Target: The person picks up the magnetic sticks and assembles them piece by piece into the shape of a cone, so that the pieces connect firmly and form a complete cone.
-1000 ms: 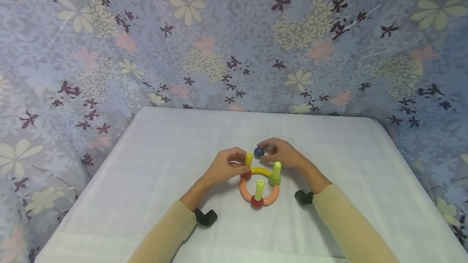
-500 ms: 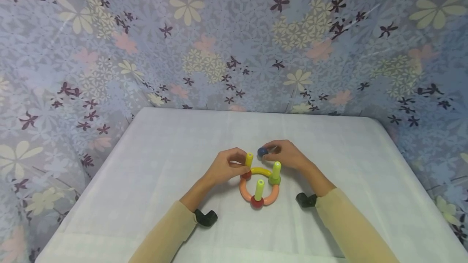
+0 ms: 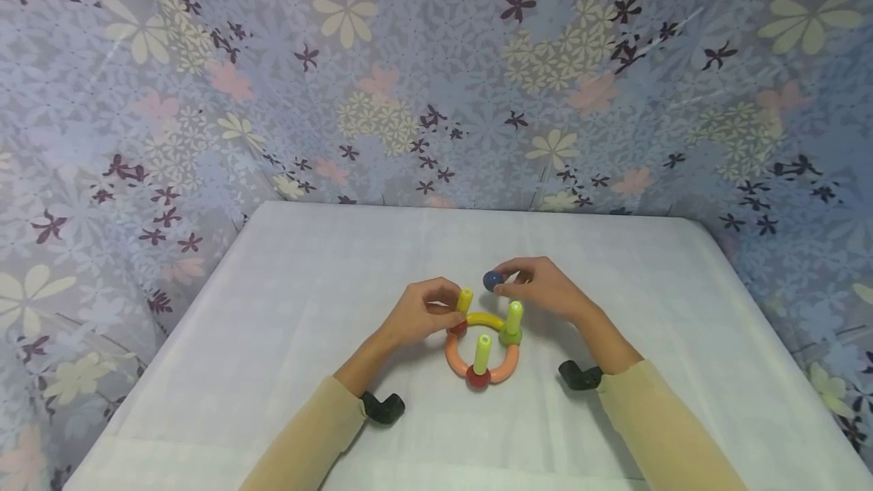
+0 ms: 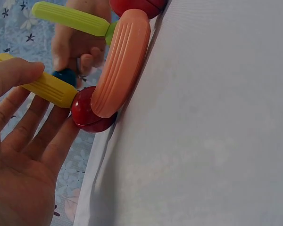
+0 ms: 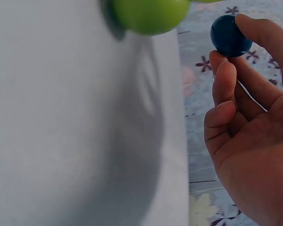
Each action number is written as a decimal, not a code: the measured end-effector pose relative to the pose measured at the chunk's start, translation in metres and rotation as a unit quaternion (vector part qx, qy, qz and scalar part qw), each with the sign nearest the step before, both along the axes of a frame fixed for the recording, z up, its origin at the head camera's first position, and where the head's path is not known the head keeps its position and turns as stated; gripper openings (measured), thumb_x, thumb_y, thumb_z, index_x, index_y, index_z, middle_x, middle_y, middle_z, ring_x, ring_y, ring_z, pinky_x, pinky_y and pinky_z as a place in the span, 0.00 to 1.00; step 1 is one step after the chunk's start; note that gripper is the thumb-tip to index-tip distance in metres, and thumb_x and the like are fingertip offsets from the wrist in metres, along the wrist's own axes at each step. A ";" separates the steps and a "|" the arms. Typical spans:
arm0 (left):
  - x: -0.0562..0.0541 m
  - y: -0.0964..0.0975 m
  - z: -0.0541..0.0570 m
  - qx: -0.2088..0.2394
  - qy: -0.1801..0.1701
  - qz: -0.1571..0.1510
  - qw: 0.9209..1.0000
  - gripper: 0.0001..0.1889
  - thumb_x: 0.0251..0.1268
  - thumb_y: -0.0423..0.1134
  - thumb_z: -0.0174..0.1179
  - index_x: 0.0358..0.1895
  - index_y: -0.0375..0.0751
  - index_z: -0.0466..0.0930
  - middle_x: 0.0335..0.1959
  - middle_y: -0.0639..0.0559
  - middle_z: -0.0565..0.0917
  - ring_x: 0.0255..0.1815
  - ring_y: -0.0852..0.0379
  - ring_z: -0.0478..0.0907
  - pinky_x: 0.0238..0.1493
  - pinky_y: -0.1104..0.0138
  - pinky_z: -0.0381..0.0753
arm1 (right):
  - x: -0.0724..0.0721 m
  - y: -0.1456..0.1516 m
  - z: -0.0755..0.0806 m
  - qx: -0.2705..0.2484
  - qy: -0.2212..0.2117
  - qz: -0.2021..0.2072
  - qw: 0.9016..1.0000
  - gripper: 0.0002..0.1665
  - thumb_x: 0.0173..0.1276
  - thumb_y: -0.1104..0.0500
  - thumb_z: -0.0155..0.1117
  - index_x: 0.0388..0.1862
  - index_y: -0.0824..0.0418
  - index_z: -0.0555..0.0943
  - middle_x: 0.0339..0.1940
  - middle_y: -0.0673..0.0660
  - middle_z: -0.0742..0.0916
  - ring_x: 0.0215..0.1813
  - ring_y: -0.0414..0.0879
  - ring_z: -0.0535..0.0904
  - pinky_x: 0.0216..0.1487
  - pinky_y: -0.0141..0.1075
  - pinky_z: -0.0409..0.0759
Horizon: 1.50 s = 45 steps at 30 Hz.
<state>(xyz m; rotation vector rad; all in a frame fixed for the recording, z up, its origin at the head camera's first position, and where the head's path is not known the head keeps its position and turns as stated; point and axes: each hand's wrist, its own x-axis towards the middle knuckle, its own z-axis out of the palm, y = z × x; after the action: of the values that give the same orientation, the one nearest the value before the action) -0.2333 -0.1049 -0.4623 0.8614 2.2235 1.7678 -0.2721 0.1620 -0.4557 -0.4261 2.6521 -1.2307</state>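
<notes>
In the head view my left hand [image 3: 423, 314] holds the upright yellow rod [image 3: 464, 300] of a small construction-toy ring. Its thumb lies on the yellow rod [image 4: 52, 89] in the left wrist view, with the fingers behind. That rod is set in a red ball [image 4: 87, 110], joined to a ridged orange curved piece [image 4: 122, 61]. Just beyond the ring, my right hand [image 3: 542, 286] pinches a dark blue ball [image 5: 230, 36] between thumb and fingertips. A yellow curved piece [image 3: 486, 319] closes the ring's far side.
Two lime-green rods stand on the ring: the right rod [image 3: 514, 318] in a green ball [image 3: 510, 336], the front rod [image 3: 482, 354] in a red ball [image 3: 478, 377]. A white cloth covers the table [image 3: 327, 264]; a flowered curtain [image 3: 436, 82] hangs behind it.
My right hand has drawn the blue ball slightly to the right, its fingers now closer together behind the ball. My left hand stays on the yellow rod.
</notes>
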 end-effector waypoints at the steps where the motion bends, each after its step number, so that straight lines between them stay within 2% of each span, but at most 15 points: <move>1: -0.002 0.000 -0.004 -0.001 0.004 0.001 1.000 0.13 0.58 0.30 0.66 0.46 0.40 0.80 0.42 0.49 0.83 0.44 0.52 0.82 0.44 0.63 0.82 | 0.002 0.000 0.004 -0.004 0.004 0.000 1.000 0.27 0.57 0.39 0.70 0.53 0.48 0.82 0.41 0.50 0.83 0.40 0.49 0.76 0.34 0.42 0.75; 3: -0.006 0.000 -0.012 -0.002 0.012 0.003 1.000 0.13 0.58 0.32 0.67 0.46 0.42 0.80 0.42 0.50 0.83 0.44 0.54 0.82 0.43 0.63 0.82 | 0.004 0.001 0.010 -0.012 0.020 0.000 1.000 0.26 0.57 0.39 0.70 0.52 0.48 0.82 0.40 0.49 0.83 0.40 0.49 0.75 0.36 0.42 0.75; 8: -0.007 0.001 -0.013 0.001 0.020 0.001 1.000 0.13 0.57 0.33 0.68 0.46 0.43 0.81 0.42 0.51 0.83 0.44 0.55 0.82 0.44 0.63 0.82 | 0.012 0.000 0.023 -0.038 0.046 -0.001 0.998 0.25 0.58 0.39 0.70 0.51 0.47 0.82 0.39 0.49 0.83 0.42 0.49 0.75 0.43 0.43 0.75; 16: -0.005 0.002 -0.012 -0.006 0.001 -0.002 1.000 0.14 0.58 0.31 0.67 0.49 0.38 0.80 0.44 0.48 0.83 0.45 0.51 0.81 0.45 0.63 0.81 | 0.026 -0.004 0.038 -0.063 0.063 0.014 0.996 0.23 0.58 0.40 0.70 0.51 0.45 0.82 0.40 0.51 0.82 0.39 0.53 0.75 0.37 0.45 0.75; 24: 0.008 0.001 0.013 -0.011 0.014 -0.012 1.000 0.14 0.58 0.29 0.66 0.48 0.34 0.80 0.44 0.46 0.83 0.47 0.49 0.80 0.48 0.63 0.80 | 0.035 -0.008 0.047 -0.076 0.098 0.061 0.990 0.21 0.59 0.45 0.72 0.51 0.45 0.82 0.41 0.48 0.82 0.41 0.52 0.75 0.37 0.43 0.76; 26: 0.008 0.001 0.013 -0.010 0.015 -0.016 1.000 0.14 0.58 0.28 0.65 0.48 0.34 0.80 0.44 0.45 0.83 0.48 0.49 0.80 0.48 0.62 0.80 | 0.037 -0.009 0.049 -0.077 0.101 0.074 0.989 0.20 0.59 0.47 0.72 0.51 0.45 0.82 0.42 0.47 0.82 0.42 0.51 0.75 0.37 0.41 0.76; 31: -0.002 0.001 -0.005 -0.017 0.023 -0.013 1.000 0.15 0.58 0.29 0.66 0.49 0.35 0.80 0.45 0.45 0.83 0.48 0.48 0.80 0.50 0.57 0.79 | 0.042 -0.012 0.053 -0.062 0.111 0.087 0.988 0.20 0.59 0.52 0.73 0.52 0.47 0.82 0.43 0.45 0.82 0.43 0.46 0.74 0.37 0.38 0.75; 33: -0.006 0.002 -0.012 -0.018 0.026 -0.010 0.999 0.15 0.58 0.30 0.66 0.50 0.36 0.80 0.45 0.46 0.83 0.49 0.49 0.80 0.51 0.56 0.79 | 0.048 -0.014 0.062 -0.059 0.116 0.091 0.987 0.20 0.60 0.55 0.73 0.52 0.50 0.82 0.44 0.46 0.82 0.43 0.45 0.74 0.38 0.39 0.75; 38: -0.007 0.001 -0.015 -0.021 0.036 -0.007 0.999 0.15 0.59 0.34 0.67 0.49 0.41 0.81 0.44 0.52 0.84 0.48 0.56 0.80 0.50 0.60 0.79 | 0.066 -0.021 0.084 -0.055 0.123 0.100 0.986 0.20 0.60 0.59 0.72 0.52 0.57 0.82 0.44 0.50 0.83 0.43 0.44 0.73 0.44 0.45 0.74; 45: -0.007 0.001 -0.014 -0.029 0.054 -0.014 0.998 0.13 0.59 0.37 0.68 0.48 0.46 0.82 0.43 0.57 0.84 0.47 0.59 0.81 0.49 0.64 0.79 | 0.072 -0.026 0.087 -0.045 0.117 0.103 0.987 0.20 0.60 0.60 0.72 0.52 0.57 0.82 0.43 0.51 0.83 0.43 0.44 0.73 0.46 0.41 0.73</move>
<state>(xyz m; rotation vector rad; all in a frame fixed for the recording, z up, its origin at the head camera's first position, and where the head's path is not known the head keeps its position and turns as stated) -0.2402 -0.1038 -0.4767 0.9921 2.3040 1.6742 -0.2000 0.1362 -0.3689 -0.8875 2.6581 -1.3096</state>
